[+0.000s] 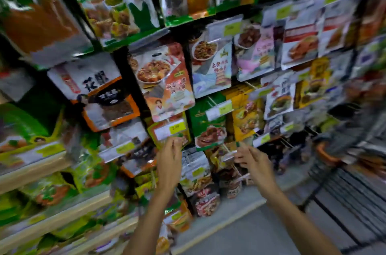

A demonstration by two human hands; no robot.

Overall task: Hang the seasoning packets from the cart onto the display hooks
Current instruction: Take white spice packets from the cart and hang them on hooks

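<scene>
Seasoning packets hang in rows on the display hooks across the whole wall; the view is blurred by motion. My left hand [170, 160] is raised in front of an orange packet with a yellow price tag [169, 129], fingers loosely extended and holding nothing. My right hand [250, 157] reaches to a hook [226, 149] in the lower row, its fingertips at a white price-tag strip [228, 156] above dark red packets [227, 173]. Whether it pinches the strip is unclear. The wire cart [342, 163] stands at the right.
Wooden-edged shelves [35, 169] with green bags run along the left. Black uprights [129, 79] divide the hook panels. Grey floor [240, 227] lies below the display, between the shelving and the cart. An orange handle [323, 153] shows on the cart's side.
</scene>
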